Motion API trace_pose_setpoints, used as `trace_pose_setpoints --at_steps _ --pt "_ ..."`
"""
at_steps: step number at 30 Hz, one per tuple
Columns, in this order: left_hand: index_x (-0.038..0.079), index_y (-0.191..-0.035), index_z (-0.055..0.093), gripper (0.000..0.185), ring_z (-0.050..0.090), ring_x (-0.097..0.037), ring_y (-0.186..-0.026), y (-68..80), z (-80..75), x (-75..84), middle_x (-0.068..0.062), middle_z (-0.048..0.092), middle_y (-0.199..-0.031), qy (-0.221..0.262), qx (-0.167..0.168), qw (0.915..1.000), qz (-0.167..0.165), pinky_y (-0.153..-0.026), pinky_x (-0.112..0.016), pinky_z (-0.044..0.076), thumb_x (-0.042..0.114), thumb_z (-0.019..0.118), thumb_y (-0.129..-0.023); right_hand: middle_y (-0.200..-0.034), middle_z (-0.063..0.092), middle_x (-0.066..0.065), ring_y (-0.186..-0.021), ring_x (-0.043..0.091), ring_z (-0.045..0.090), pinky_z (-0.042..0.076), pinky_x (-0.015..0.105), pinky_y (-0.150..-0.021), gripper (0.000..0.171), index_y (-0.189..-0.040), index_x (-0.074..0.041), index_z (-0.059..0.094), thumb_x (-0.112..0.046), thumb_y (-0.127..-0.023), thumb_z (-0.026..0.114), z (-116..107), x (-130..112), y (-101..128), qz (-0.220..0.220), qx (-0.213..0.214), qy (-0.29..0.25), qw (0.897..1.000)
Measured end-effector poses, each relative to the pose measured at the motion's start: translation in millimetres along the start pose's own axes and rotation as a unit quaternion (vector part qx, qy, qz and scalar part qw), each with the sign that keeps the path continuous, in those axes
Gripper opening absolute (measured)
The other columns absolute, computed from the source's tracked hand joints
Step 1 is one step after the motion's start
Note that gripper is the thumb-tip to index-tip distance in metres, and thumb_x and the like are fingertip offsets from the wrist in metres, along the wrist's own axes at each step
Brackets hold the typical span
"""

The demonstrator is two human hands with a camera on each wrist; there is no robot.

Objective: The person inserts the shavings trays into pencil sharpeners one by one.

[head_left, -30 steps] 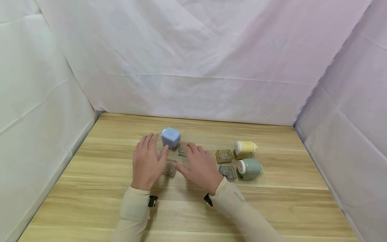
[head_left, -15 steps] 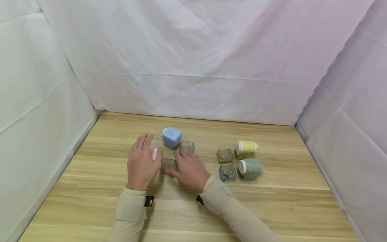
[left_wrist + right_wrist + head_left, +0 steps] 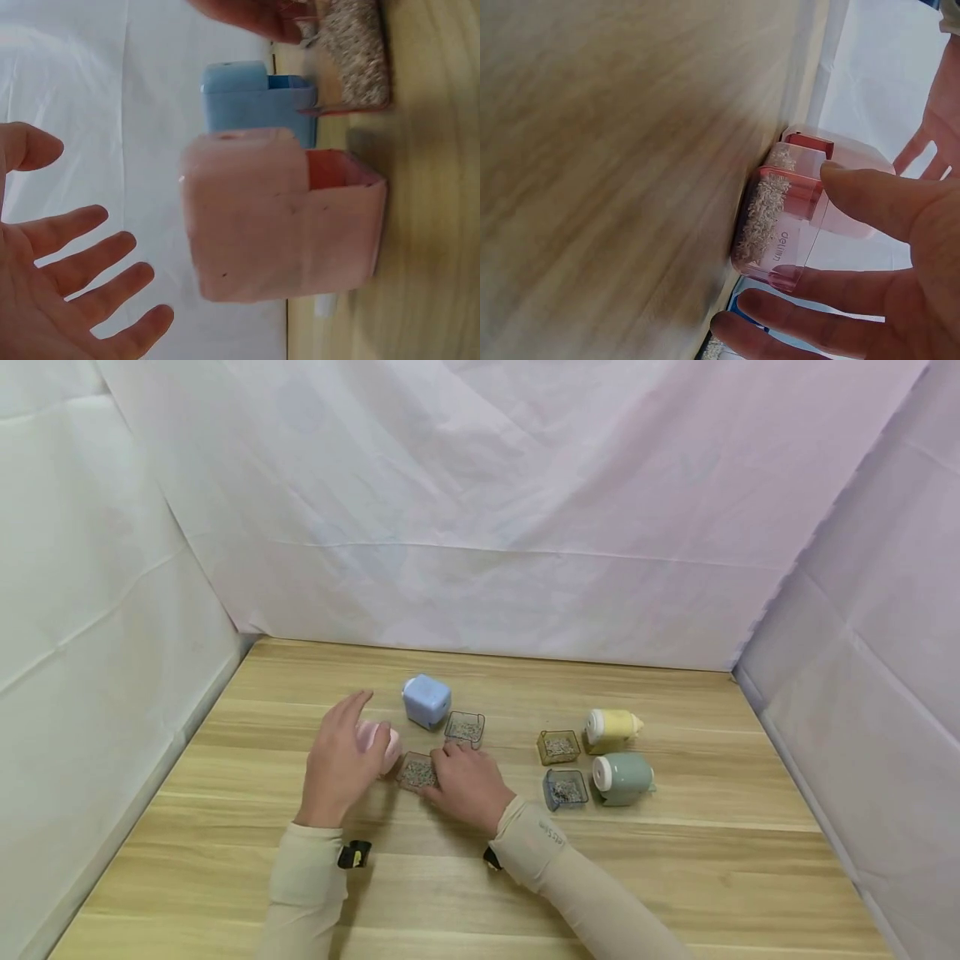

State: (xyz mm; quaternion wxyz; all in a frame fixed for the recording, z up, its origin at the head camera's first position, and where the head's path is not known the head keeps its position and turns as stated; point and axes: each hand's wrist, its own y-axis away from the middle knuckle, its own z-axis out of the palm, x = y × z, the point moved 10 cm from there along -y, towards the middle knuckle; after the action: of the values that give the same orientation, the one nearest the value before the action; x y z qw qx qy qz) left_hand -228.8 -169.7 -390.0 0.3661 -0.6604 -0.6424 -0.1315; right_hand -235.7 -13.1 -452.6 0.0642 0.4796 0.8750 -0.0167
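Note:
In the head view my left hand [image 3: 337,768] hovers over a pink pencil sharpener [image 3: 392,752], partly covering it. The left wrist view shows the fingers spread loosely and apart from this pink, box-shaped body, whose red tray slot gapes. My right hand [image 3: 472,785] holds a clear pinkish shavings tray [image 3: 769,217] just right of the sharpener, thumb on one side and fingers on the other. Pale small bits like shavings lie in the tray, which sits low at the wooden tabletop.
Behind stands a blue sharpener [image 3: 427,700], with a clear tray [image 3: 466,728] of shavings beside it. To the right are a yellow sharpener [image 3: 611,728] and a green one [image 3: 624,777], with a yellowish tray [image 3: 558,747] and a bluish tray [image 3: 565,790]. White cloth [image 3: 480,527] encloses the table.
My left hand has drawn back leftward, uncovering the pink sharpener. My right hand has moved left and down and taken hold of the pinkish tray.

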Motion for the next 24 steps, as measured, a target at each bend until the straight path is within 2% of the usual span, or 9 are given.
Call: trace_pose_setpoints --at_steps 3,6,9,12,16,19,22,24 --pt "0.008 -0.161 0.048 0.059 0.038 -0.045 -0.157 -6.5 -5.0 -2.4 -0.021 0.045 -0.167 0.040 -0.036 0.9985 -0.008 -0.126 -0.067 0.032 0.022 0.061 -0.106 -0.126 0.074 0.010 -0.113 0.028 0.072 0.063 0.044 -0.092 0.052 -0.128 -0.009 0.071 -0.055 -0.103 0.068 1 0 0 -0.001 -0.002 0.006 1.000" --pt "0.009 -0.163 0.045 0.061 0.035 -0.045 -0.159 -14.1 -13.9 2.1 -0.021 0.041 -0.170 0.058 -0.067 0.9961 0.007 -0.127 -0.068 0.030 0.016 0.061 -0.105 -0.128 0.074 0.010 -0.115 0.028 0.072 0.063 0.044 -0.093 0.053 -0.131 -0.009 0.070 -0.054 -0.104 0.068 2 1 1 0.001 -0.008 -0.002 1.000" --pt "0.007 -0.165 0.042 0.068 0.034 -0.046 -0.159 -21.4 -22.1 10.3 -0.022 0.040 -0.170 0.039 -0.098 0.9938 0.037 -0.126 -0.069 0.031 0.008 0.062 -0.100 -0.131 0.074 0.011 -0.118 0.028 0.072 0.062 0.044 -0.096 0.053 -0.133 -0.008 0.069 -0.053 -0.104 0.068 3 2 1 0.005 -0.014 -0.013 1.000" --pt "0.005 -0.165 0.041 0.075 0.035 -0.047 -0.158 -26.0 -24.8 19.1 -0.023 0.039 -0.170 0.005 -0.136 0.9881 0.073 -0.125 -0.069 0.032 0.000 0.063 -0.093 -0.133 0.074 0.011 -0.120 0.027 0.072 0.062 0.044 -0.097 0.053 -0.134 -0.007 0.068 -0.052 -0.105 0.068 5 2 1 0.007 -0.017 -0.018 1.000" --pt "0.002 -0.166 0.037 0.082 0.033 -0.048 -0.158 -28.2 -18.6 28.0 -0.025 0.035 -0.171 -0.041 -0.199 0.9726 0.112 -0.124 -0.069 0.035 -0.007 0.064 -0.089 -0.134 0.073 0.012 -0.120 0.027 0.072 0.063 0.043 -0.097 0.053 -0.135 -0.007 0.068 -0.050 -0.105 0.068 6 2 1 0.007 -0.017 -0.023 1.000" --pt "0.000 -0.167 0.034 0.087 0.033 -0.050 -0.158 -27.9 -11.1 31.2 -0.027 0.033 -0.172 -0.065 -0.247 0.9582 0.129 -0.122 -0.068 0.039 -0.011 0.066 -0.086 -0.133 0.074 0.011 -0.118 0.027 0.073 0.064 0.043 -0.094 0.052 -0.134 -0.007 0.069 -0.049 -0.104 0.069 5 2 2 0.006 -0.010 -0.020 1.000" --pt "-0.003 -0.166 0.034 0.092 0.034 -0.052 -0.157 -26.1 -5.5 34.8 -0.029 0.034 -0.171 -0.079 -0.280 0.9449 0.150 -0.120 -0.068 0.041 -0.017 0.067 -0.081 -0.132 0.074 0.011 -0.118 0.026 0.073 0.064 0.042 -0.093 0.051 -0.134 -0.008 0.069 -0.049 -0.105 0.069 4 2 2 0.004 -0.008 -0.015 1.000" --pt "-0.005 -0.164 0.038 0.092 0.037 -0.054 -0.154 -24.6 -3.0 36.7 -0.031 0.038 -0.168 -0.097 -0.291 0.9366 0.170 -0.119 -0.068 0.042 -0.019 0.069 -0.078 -0.132 0.074 0.011 -0.118 0.026 0.073 0.064 0.042 -0.093 0.051 -0.134 -0.007 0.068 -0.050 -0.105 0.069 4 1 2 0.002 -0.007 -0.015 1.000"
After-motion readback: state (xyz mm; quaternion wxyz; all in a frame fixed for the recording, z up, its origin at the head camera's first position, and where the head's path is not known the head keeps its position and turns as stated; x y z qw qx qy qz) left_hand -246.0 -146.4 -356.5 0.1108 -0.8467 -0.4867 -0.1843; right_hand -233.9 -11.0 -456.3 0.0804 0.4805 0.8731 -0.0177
